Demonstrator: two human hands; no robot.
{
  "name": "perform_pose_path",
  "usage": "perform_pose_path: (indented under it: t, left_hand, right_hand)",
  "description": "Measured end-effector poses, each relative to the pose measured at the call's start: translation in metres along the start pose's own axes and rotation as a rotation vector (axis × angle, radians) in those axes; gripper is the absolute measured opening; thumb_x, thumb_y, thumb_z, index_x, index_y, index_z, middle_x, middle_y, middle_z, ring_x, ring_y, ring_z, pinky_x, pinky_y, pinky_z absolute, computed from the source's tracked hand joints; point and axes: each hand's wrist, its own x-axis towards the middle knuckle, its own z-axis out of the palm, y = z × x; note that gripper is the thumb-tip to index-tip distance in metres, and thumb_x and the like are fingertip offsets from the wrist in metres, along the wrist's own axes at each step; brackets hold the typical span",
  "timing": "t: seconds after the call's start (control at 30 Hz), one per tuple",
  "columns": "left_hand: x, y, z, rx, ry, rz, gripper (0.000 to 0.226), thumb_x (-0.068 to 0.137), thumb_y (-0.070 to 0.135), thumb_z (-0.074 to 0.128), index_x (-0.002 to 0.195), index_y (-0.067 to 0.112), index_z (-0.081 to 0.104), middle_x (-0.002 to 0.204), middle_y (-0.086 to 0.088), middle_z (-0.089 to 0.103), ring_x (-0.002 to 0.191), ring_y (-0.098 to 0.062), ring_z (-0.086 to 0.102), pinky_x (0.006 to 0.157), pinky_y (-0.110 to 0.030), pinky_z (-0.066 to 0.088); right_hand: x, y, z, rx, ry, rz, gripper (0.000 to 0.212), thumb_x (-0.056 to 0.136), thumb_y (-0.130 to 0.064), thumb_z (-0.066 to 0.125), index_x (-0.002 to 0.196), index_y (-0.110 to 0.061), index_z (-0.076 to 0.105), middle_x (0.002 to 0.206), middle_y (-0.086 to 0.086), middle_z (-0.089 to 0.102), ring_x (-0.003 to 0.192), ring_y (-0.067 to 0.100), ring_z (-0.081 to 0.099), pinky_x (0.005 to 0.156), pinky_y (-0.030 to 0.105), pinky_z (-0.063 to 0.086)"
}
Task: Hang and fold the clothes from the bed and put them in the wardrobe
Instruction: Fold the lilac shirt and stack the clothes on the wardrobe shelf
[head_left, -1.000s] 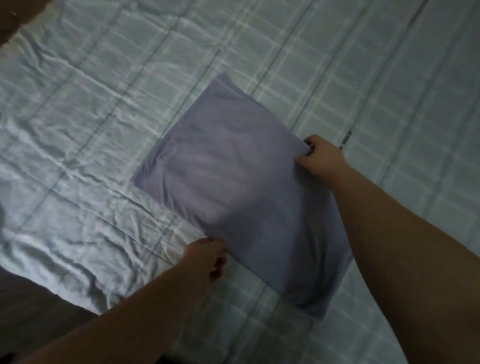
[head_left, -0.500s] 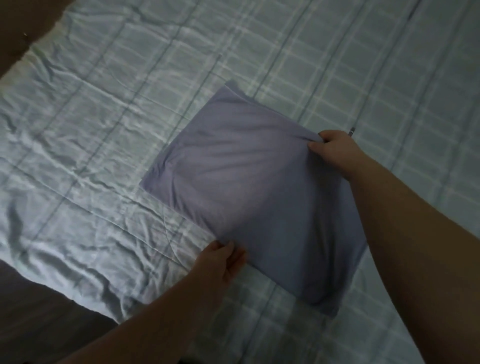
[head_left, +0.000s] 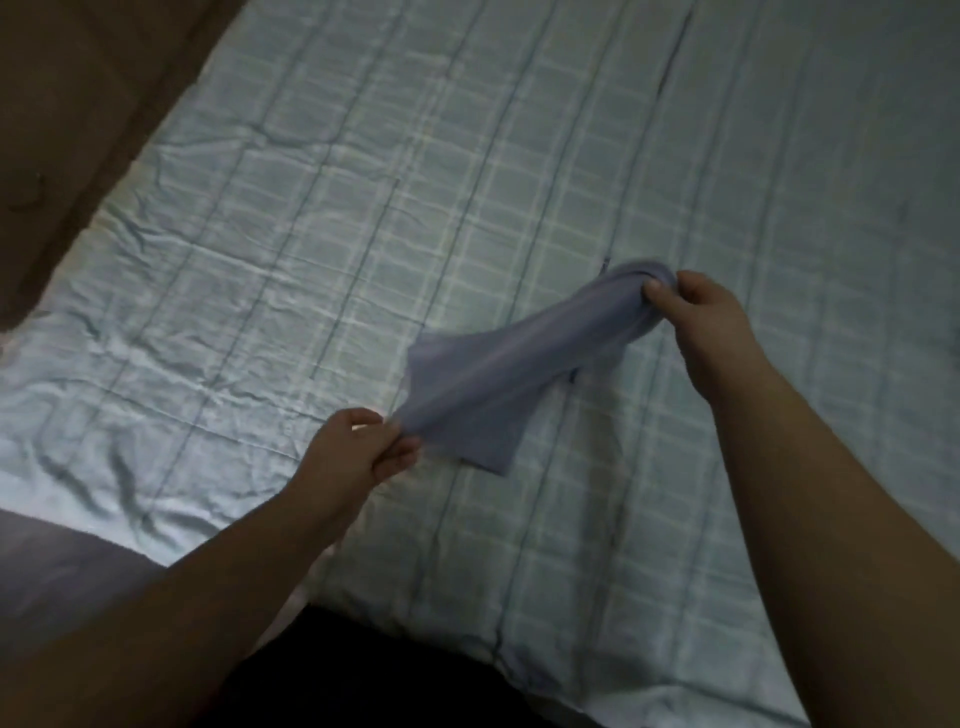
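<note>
A folded lilac-grey garment hangs in the air just above the bed, stretched between my two hands. My left hand pinches its near lower edge between thumb and fingers. My right hand grips the bunched far end, fingers curled round the cloth. The garment sags in the middle and its lower corner droops toward the bedspread. The wardrobe is not in view.
The bed is covered with a pale blue checked quilt, wrinkled on the left side. A brown floor shows past the bed's left edge. A dark area lies at the near edge below my arms.
The garment lay flat on the bed with my hands at its two edges. Both hands have now lifted it off the quilt and it has folded narrower between them.
</note>
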Motion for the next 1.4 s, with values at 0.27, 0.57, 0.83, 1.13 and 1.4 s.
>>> perform_pose_path:
  t: [0.27,0.57,0.83,1.13,1.4]
  left_hand:
    - [-0.026,0.075,-0.032,0.328,-0.132,0.117,0.011,0.094,0.003,0.059,0.104,0.007,0.064,0.097,-0.019,0.071,0.088,-0.026,0.074,0.072,-0.033,0.061]
    - [0.007,0.139,-0.021,0.258,-0.163,0.242,0.015,0.093,0.003,0.060,0.107,0.001,0.062,0.099,-0.024,0.068,0.094,-0.028,0.073,0.082,-0.036,0.058]
    - [0.024,0.190,0.001,0.261,-0.150,0.434,0.011,0.090,0.002,0.061,0.098,0.005,0.067,0.083,-0.017,0.070,0.086,-0.026,0.073,0.083,-0.039,0.058]
    - [0.026,0.112,-0.041,0.247,-0.123,0.312,0.005,0.093,0.001,0.061,0.095,0.003,0.064,0.086,-0.016,0.072,0.085,-0.030,0.071,0.081,-0.035,0.059]
    - [0.072,-0.048,-0.140,0.523,-0.084,-0.007,0.007,0.086,-0.007,0.067,0.093,-0.005,0.067,0.083,-0.022,0.073,0.085,-0.039,0.070,0.074,-0.030,0.059]
  right_hand:
    - [-0.102,-0.007,-0.023,0.181,0.082,0.259,0.007,0.089,-0.026,0.070,0.087,-0.021,0.066,0.076,-0.005,0.056,0.064,0.006,0.048,0.053,0.021,0.039]
    - [-0.112,-0.020,-0.007,0.398,0.012,0.453,0.009,0.094,-0.029,0.062,0.087,-0.025,0.060,0.076,-0.008,0.067,0.071,0.007,0.061,0.065,0.028,0.036]
    - [-0.090,-0.051,0.008,0.645,0.042,0.414,0.011,0.100,-0.025,0.052,0.090,-0.023,0.058,0.087,0.001,0.065,0.079,0.014,0.062,0.069,0.029,0.041]
    - [-0.133,0.016,0.056,0.742,0.176,0.349,0.029,0.088,-0.020,0.068,0.117,-0.014,0.065,0.108,0.003,0.072,0.094,0.018,0.069,0.079,0.033,0.054]
    - [-0.231,0.201,0.150,0.497,0.076,0.841,0.083,0.039,-0.060,0.089,0.095,-0.002,0.071,0.079,0.016,0.069,0.071,0.024,0.057,0.069,0.040,0.045]
